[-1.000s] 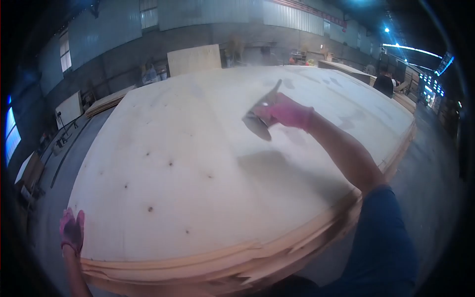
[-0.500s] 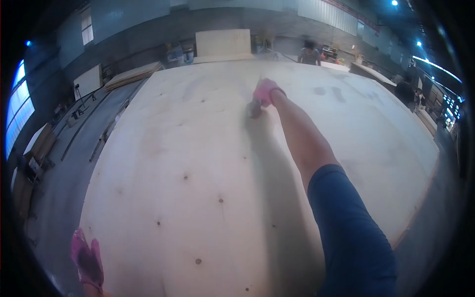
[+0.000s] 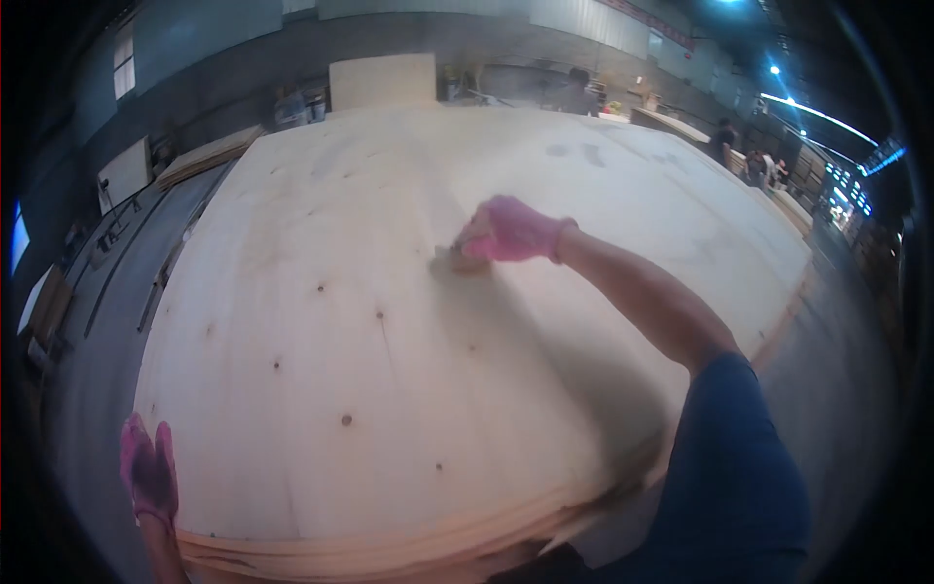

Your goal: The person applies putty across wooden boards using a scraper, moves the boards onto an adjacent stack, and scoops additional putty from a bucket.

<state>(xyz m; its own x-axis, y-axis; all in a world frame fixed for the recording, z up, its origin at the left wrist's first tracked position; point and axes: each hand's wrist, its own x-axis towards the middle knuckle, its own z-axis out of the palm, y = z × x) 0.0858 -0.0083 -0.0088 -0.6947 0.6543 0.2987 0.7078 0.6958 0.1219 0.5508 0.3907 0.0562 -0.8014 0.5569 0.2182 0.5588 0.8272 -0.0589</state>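
Observation:
A large pale wood sheet with several dark knots lies on top of a stack of sheets. My right hand, in a pink glove, is closed on a flat scraper, whose blade is at the sheet's surface near the middle. The blade is partly hidden by the hand and blurred. At the sheet's left edge rests my left hand, in a pink glove with a dark patch, its fingers apart and holding nothing.
Behind the sheet stands an upright pale board. More stacked boards are at the back left, beside floor rails. A person is beyond the far edge, and other people are at the right.
Since the last frame, my right hand has come back toward me with the scraper, after reaching to the far part of the sheet. The view has shifted, and my left hand remains at the left edge.

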